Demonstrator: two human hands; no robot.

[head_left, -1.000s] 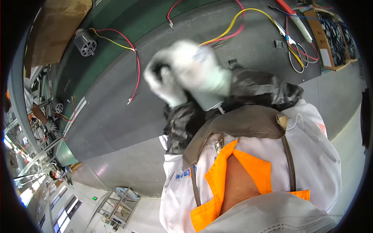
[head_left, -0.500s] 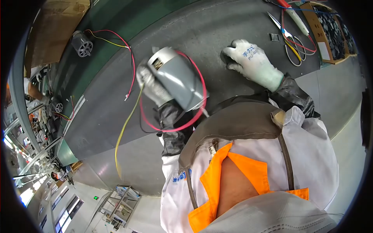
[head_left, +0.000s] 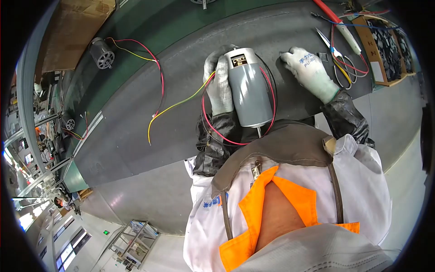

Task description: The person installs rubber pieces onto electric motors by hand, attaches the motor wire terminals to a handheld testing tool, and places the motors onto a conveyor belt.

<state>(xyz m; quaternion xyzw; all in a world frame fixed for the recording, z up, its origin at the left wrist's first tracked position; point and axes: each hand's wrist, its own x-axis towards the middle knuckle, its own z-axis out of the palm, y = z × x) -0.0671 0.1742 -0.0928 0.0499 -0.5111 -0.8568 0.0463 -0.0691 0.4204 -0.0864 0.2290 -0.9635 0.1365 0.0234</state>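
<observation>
The grey motor lies between the hands, against the left hand, which is closed around its left side near the top end; where those fingertips press is hard to make out. Its shaft points at the apron. Well apart to the right, the right hand is loosely curled, its palm hidden, so whether it holds anything cannot be told. Farther off, the picture's upper edge cuts off a second motor.
</observation>
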